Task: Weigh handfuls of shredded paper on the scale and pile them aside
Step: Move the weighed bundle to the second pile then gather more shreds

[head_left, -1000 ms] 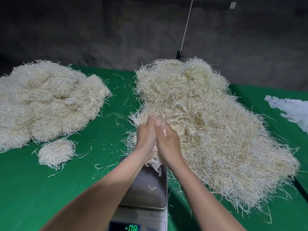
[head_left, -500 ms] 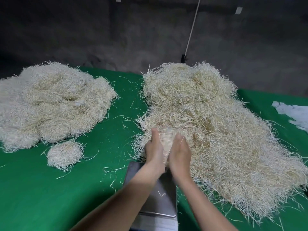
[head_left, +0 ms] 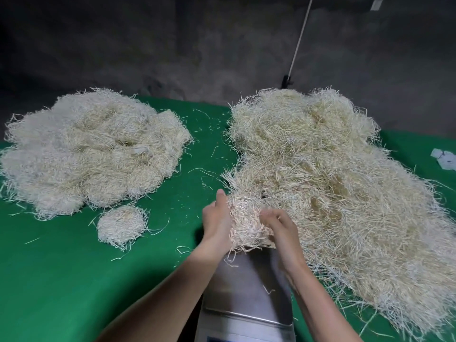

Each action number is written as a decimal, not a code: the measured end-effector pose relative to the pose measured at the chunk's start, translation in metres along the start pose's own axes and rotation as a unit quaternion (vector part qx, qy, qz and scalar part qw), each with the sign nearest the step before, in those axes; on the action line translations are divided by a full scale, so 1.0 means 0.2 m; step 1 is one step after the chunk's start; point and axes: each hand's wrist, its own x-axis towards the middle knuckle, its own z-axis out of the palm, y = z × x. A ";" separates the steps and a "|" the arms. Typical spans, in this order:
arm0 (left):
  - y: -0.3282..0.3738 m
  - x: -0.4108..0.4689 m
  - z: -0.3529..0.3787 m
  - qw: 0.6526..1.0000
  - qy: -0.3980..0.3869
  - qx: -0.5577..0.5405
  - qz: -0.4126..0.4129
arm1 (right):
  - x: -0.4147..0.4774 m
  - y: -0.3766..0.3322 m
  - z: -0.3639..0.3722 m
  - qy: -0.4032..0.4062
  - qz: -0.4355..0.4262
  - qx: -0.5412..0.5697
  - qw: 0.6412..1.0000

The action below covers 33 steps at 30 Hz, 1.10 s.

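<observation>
Your L hand (head_left: 217,218) and R hand (head_left: 281,230) both clasp one wad of shredded paper (head_left: 245,223) at frame centre, at the far edge of the scale (head_left: 246,292); can't tell if it's resting on the pan yet. Approx. half done, I'd judge: a big weighed pile (head_left: 91,149) sits upper left w/ a small clump (head_left: 121,224) just below it on the green bench (head_left: 61,280). The supply heap (head_left: 333,181) at right is large, so plenty of handfuls remain.

The scale (head_left: 244,299) runs off the bottom edge (display unreadable). The handful of shredded paper (head_left: 244,223) hides fingers of the left hand (head_left: 216,223) and right hand (head_left: 281,230); white scraps (head_left: 446,160) are cropped at right.
</observation>
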 end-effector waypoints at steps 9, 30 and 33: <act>0.03 0.05 -0.16 0.981 -0.135 0.126 0.064 | 0.04 0.08 0.20 -0.081 0.042 0.024 0.996; 0.01 1.03 -1.30 0.726 0.134 0.635 0.227 | 0.68 0.10 1.17 -0.177 0.225 0.108 0.952; 0.11 1.16 -1.47 0.688 0.189 0.651 0.259 | 0.76 0.17 1.29 -0.179 0.205 0.068 0.960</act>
